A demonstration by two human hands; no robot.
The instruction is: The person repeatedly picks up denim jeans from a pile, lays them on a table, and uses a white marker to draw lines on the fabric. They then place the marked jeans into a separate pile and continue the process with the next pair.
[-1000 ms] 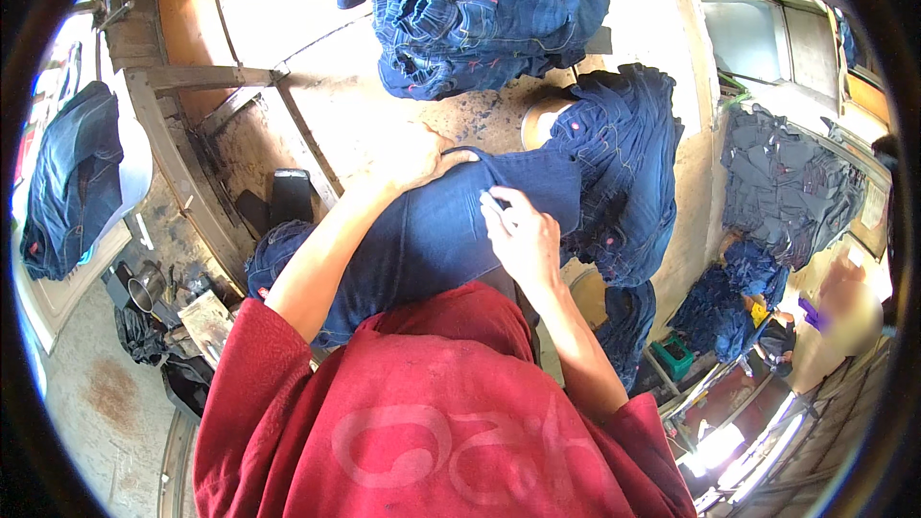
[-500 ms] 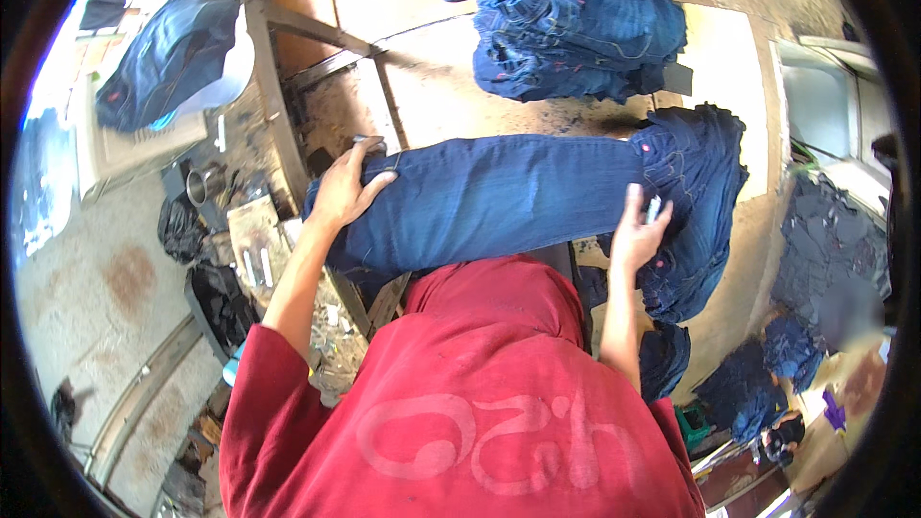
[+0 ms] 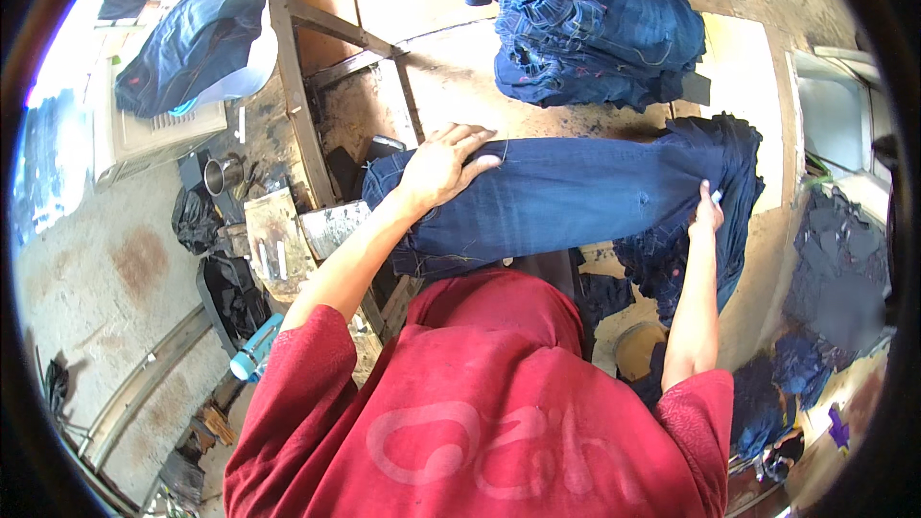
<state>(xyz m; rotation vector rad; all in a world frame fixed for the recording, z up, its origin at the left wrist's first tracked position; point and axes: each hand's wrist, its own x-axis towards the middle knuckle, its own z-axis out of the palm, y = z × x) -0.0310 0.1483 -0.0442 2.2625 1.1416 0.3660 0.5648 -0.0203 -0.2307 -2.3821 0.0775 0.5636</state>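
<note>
A pair of dark blue jeans [image 3: 566,197] lies stretched sideways across a worn wooden table [image 3: 451,86]. My left hand [image 3: 443,165] presses flat on the left end of the jeans, fingers spread. My right hand [image 3: 706,213] grips the cloth at the right end, where it bunches over the table's edge, and a small white thing pokes up between its fingers. My red sleeves and shirt fill the lower part of the view.
A tall pile of folded jeans [image 3: 600,19] sits at the table's far side. More denim lies on a stand [image 3: 187,43] at upper left and heaped at right [image 3: 839,259]. Tools, a metal cup [image 3: 223,173] and a blue bottle [image 3: 254,350] clutter the floor at left.
The jeans, bunched under both hands a second ago, now lie spread out long. My left hand has slid to the left end and my right hand to the right end.
</note>
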